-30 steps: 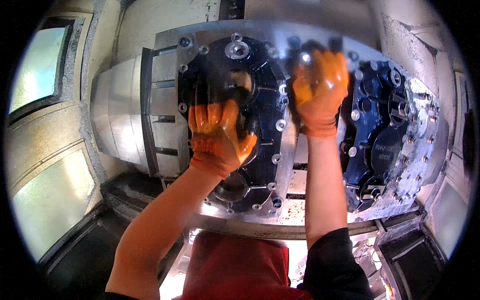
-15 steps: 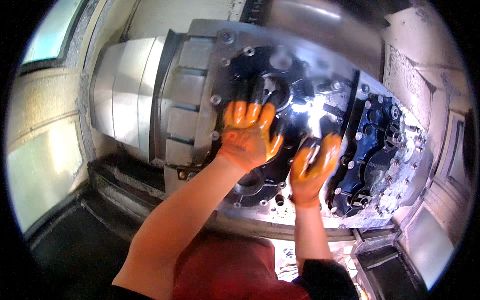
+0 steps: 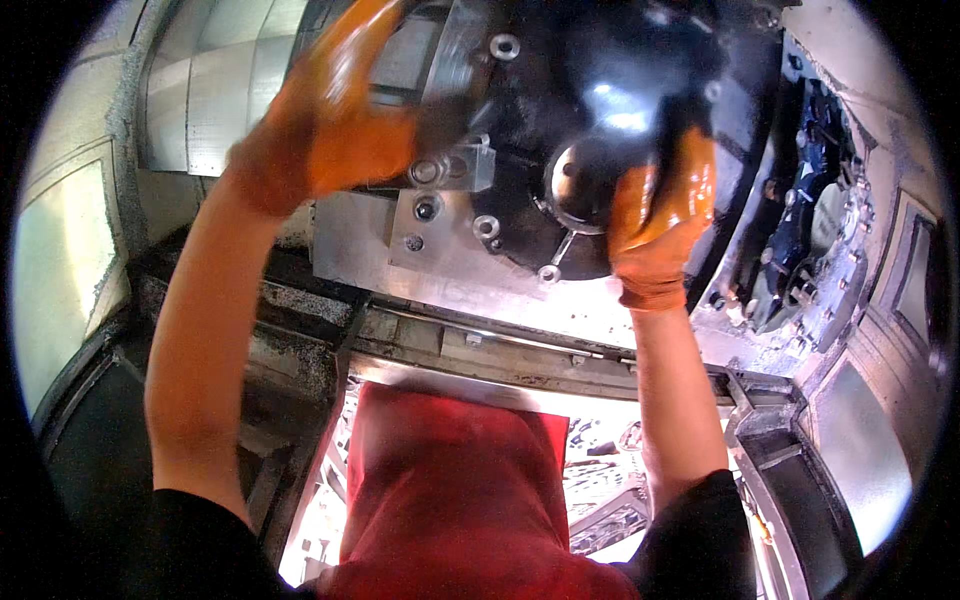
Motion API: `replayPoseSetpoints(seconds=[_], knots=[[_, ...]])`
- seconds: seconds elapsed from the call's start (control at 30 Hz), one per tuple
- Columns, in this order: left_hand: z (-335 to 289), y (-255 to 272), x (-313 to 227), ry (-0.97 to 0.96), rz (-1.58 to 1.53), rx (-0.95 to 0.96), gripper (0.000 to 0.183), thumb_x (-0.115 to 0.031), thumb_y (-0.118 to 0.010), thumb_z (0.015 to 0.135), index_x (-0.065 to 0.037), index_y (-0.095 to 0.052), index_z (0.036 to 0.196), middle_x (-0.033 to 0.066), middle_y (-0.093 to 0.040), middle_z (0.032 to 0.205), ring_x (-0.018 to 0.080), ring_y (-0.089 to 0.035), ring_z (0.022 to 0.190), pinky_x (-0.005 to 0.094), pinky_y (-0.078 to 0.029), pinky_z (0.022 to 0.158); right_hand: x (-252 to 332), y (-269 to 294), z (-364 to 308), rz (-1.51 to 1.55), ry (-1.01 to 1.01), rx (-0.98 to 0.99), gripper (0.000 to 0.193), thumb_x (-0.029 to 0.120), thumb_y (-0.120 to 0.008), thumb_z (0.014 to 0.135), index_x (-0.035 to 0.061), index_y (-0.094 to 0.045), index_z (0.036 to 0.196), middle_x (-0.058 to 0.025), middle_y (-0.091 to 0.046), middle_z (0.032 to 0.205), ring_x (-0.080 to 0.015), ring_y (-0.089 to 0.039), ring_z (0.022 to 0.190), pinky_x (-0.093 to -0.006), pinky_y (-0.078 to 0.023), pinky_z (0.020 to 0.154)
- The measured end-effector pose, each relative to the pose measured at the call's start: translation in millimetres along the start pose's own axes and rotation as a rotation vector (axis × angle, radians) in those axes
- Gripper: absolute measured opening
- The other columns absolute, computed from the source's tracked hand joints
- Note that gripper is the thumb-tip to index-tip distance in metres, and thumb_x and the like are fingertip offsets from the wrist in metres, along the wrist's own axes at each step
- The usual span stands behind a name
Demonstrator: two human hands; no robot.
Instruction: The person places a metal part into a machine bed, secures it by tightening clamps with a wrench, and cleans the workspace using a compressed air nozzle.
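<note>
A large black metal casting [image 3: 520, 130], wet and shiny, stands against a bare metal fixture plate [image 3: 350, 235]. A round, bright-rimmed bore [image 3: 570, 190] shows near its lower middle. My right hand [image 3: 665, 215], in an oily orange glove with dark fingertips, is at the casting's lower right, thumb and fingers bent against it; the fingertips merge with the black metal. My left hand [image 3: 325, 125], gloved alike and smeared by motion, is raised left of the casting. Its fingers stretch up past the frame edge, thumb apart towards a small clamp block [image 3: 460, 168].
Another dark casting [image 3: 805, 210] with several bolts is mounted on the right. Ribbed metal covers [image 3: 220, 100] stand at the upper left. A metal ledge [image 3: 480, 345] runs below the fixture, in front of my red apron [image 3: 450, 480]. Bright metal chips [image 3: 605, 455] lie beneath.
My left hand has come off the casting's face and moved up and left. The right hand has moved higher. The view has shifted, with the fixture nearer and higher in the picture.
</note>
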State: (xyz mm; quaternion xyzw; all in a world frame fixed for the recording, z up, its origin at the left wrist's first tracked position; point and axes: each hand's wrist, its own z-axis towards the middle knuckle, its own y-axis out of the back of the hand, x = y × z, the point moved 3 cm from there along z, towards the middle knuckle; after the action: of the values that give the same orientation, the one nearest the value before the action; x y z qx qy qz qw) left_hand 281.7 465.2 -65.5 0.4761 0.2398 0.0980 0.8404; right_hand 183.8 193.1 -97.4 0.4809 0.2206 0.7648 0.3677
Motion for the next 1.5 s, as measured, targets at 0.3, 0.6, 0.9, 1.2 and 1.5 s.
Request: replayPoseSetpoints(seconds=[0.3, 0.6, 0.9, 1.2, 1.5], knots=[[-82, -28, -39, 0.201, -0.115, 0.073, 0.066, -0.024, -0.085, 0.064, -0.011, -0.056, 0.122, 0.0174, -0.054, 0.125, 0.0382, -0.052, 0.118, 0.0492, -0.041, 0.104, -5, -2, -7, 0.006, 0.040, -0.029, 0.042, 0.006, -0.059, 0.091, -0.0127, -0.049, 0.127, -0.0266, -0.056, 0.125, -0.0324, -0.057, 0.117, -0.0378, -0.041, 0.104], [-76, -29, -42, 0.208, -0.020, 0.092, 0.060, -0.032, -0.083, 0.062, -0.011, -0.061, 0.114, 0.0137, -0.056, 0.116, 0.0388, -0.053, 0.109, 0.0477, -0.042, 0.098, 0, -1, -2, -0.020, 0.048, 0.014, 0.045, 0.009, -0.060, 0.090, -0.0131, -0.048, 0.127, -0.0297, -0.056, 0.124, -0.0360, -0.057, 0.117, -0.0392, -0.040, 0.105], [-85, -38, -45, 0.266, 0.033, -0.062, 0.070, -0.045, -0.076, 0.072, -0.005, -0.049, 0.122, 0.0138, -0.054, 0.107, 0.0387, -0.053, 0.102, 0.0493, -0.044, 0.091, -7, -3, 0, 0.045, 0.076, -0.069, 0.046, 0.020, -0.063, 0.087, -0.0117, -0.054, 0.119, -0.0266, -0.061, 0.109, -0.0363, -0.060, 0.099, -0.0403, -0.045, 0.092], [-72, -32, -47, 0.104, 0.152, -0.033, 0.058, -0.047, -0.070, 0.079, -0.003, -0.053, 0.113, 0.0132, -0.057, 0.111, 0.0384, -0.055, 0.104, 0.0516, -0.044, 0.097, 2, 2, 0, 0.028, -0.019, 0.041, 0.047, 0.013, -0.062, 0.091, -0.0108, -0.049, 0.128, -0.0262, -0.056, 0.127, -0.0329, -0.055, 0.120, -0.0380, -0.038, 0.107], [-62, -21, -56, 0.352, 0.064, 0.005, 0.064, -0.043, -0.074, 0.076, -0.002, -0.049, 0.118, 0.0143, -0.051, 0.101, 0.0347, -0.053, 0.088, 0.0494, -0.045, 0.078, -14, -1, -6, -0.078, 0.087, -0.014, 0.046, 0.017, -0.063, 0.088, -0.0111, -0.051, 0.123, -0.0289, -0.059, 0.118, -0.0409, -0.058, 0.111, -0.0418, -0.042, 0.101]])
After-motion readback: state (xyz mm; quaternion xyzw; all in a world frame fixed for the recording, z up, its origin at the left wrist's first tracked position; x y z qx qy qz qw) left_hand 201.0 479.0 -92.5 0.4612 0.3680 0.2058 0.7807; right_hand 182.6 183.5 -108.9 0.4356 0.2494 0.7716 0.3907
